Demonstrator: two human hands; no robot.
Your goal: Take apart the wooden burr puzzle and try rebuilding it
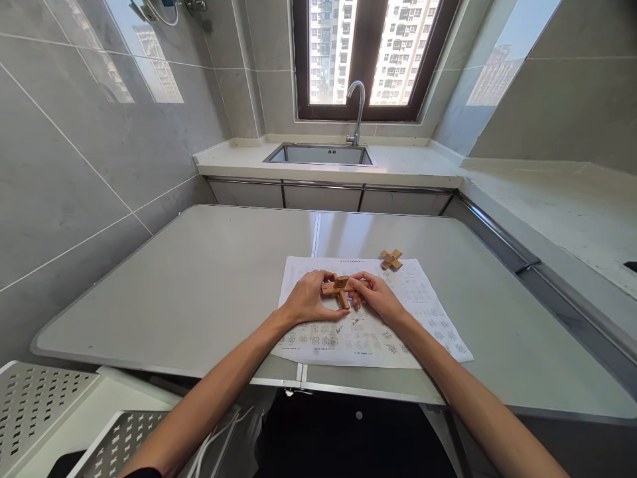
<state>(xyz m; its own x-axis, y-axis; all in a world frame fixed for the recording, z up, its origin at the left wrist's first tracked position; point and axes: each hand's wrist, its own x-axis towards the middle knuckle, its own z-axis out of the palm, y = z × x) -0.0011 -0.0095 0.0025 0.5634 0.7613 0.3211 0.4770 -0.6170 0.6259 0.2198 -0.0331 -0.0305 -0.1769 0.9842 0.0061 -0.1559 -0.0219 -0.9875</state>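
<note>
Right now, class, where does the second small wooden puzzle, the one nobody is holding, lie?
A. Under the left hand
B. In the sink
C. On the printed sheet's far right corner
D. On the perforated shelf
C: the loose wooden puzzle rests on the far right corner of the printed sheet, beyond both hands.

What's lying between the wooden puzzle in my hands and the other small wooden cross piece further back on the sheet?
Nothing but bare printed sheet. In the head view, the held puzzle and the wooden cross piece are apart, with only paper between them.

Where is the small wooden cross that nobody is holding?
The small wooden cross lies on the printed sheet's far right corner, just beyond the right hand.
</note>
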